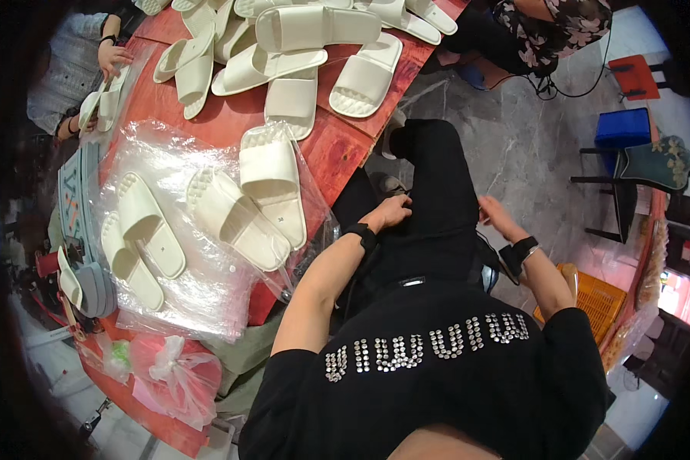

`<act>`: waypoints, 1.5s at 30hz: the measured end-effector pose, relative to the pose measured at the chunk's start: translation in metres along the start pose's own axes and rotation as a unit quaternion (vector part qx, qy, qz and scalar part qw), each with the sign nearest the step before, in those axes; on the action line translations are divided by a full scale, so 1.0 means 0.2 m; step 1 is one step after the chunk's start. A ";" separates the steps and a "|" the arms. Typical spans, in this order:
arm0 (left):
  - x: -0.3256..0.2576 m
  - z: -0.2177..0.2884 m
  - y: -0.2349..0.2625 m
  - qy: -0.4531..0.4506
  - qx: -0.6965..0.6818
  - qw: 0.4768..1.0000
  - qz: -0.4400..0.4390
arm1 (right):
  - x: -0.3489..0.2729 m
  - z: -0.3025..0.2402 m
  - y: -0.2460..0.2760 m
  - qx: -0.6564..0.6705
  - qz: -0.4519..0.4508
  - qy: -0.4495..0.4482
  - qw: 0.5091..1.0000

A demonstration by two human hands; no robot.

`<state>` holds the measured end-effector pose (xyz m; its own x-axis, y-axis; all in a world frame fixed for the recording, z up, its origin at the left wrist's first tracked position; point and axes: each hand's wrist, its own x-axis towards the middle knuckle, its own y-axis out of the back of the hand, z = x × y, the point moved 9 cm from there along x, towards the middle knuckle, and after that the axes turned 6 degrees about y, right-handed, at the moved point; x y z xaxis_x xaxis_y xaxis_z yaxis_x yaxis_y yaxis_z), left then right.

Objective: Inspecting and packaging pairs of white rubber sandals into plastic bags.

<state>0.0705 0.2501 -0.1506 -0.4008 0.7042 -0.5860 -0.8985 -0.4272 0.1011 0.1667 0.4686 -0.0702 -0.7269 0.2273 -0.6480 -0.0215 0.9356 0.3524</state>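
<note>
My left hand [391,211] rests on my black-trousered thigh [437,192], fingers loosely spread, holding nothing. My right hand [497,216] lies at the outer side of the same thigh, also with nothing in it. Both wrists carry black bands. To my left, on the red table [337,149], two pairs of white slippers lie on a stack of clear plastic bags [207,284]: one pair [257,199] near my left hand, another [138,238] farther left.
Several more white slippers [314,54] cover the far end of the table. Another person's hand [113,58] touches slippers at the upper left; a person in a floral garment [556,23] sits at the top. A blue stool [625,126] and an orange crate [590,295] stand to my right.
</note>
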 end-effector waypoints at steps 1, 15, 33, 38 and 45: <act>0.00 0.01 0.00 -0.004 -0.011 1.000 -0.009 | 0.01 -0.06 0.05 0.004 0.008 0.015 1.000; 0.14 -0.08 0.20 0.074 -0.279 0.946 0.145 | 0.43 -1.37 0.30 -0.331 0.039 0.355 0.873; 0.04 -0.09 0.35 0.104 -0.240 0.921 0.287 | 0.92 -1.28 -0.38 -0.682 -0.054 0.313 0.659; 0.06 -0.10 0.44 0.201 -0.250 0.889 0.327 | 0.87 -1.33 -0.29 -0.657 -0.004 0.417 0.627; 0.44 -0.39 0.38 0.185 -0.353 0.903 0.160 | 0.71 -1.46 -0.29 -0.590 0.062 0.521 0.614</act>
<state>-0.0185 0.2358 -0.2581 -0.4153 0.2981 -0.8594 -0.3555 -0.9228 -0.1483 -0.1351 0.3674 0.0151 -0.8045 -0.5940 -0.0008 0.0425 -0.0589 0.9974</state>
